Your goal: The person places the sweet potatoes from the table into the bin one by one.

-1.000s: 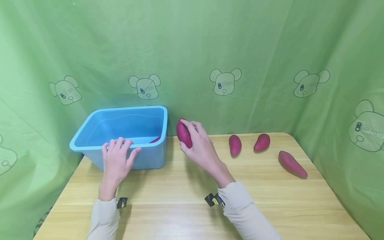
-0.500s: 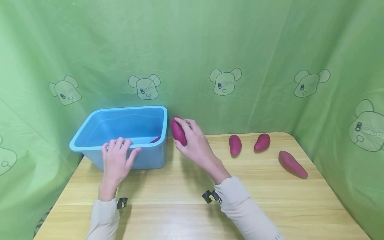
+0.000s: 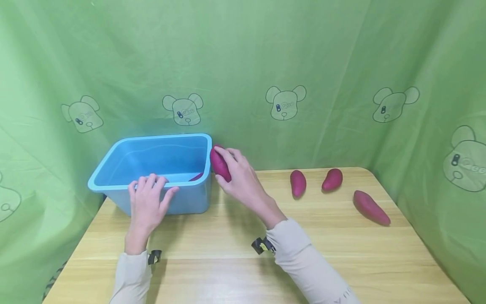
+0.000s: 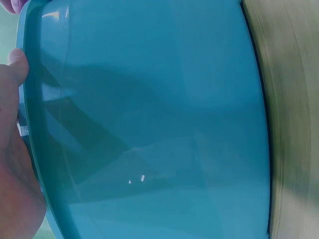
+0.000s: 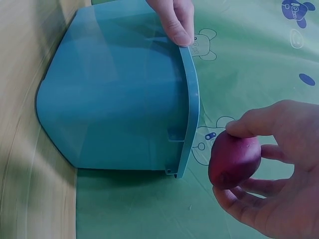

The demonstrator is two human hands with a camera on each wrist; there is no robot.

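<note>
A blue plastic bin [image 3: 190,198] stands at the table's left; a sweet potato [image 3: 196,177] lies inside, mostly hidden by the wall. My left hand [image 3: 147,207] grips its near rim, fingers curled over the top; the left wrist view shows the thumb [image 4: 18,63] at the rim. With thumb and fingers my right hand [image 3: 243,179] holds a purple-red sweet potato [image 3: 220,165] in the air by the bin's right rim. A gap separates this sweet potato [image 5: 234,162] from the rim in the right wrist view.
Three more sweet potatoes lie on the right of the wooden table [image 3: 235,270]: one upright [image 3: 298,184], one tilted [image 3: 332,180], and a longer one [image 3: 371,208] near the right edge. A green curtain [image 3: 243,63] with bear-head outlines hangs behind and at both sides.
My right hand has moved left with the sweet potato, from the space right of the bin up to its right rim. My left hand and the bin have stayed in place.
</note>
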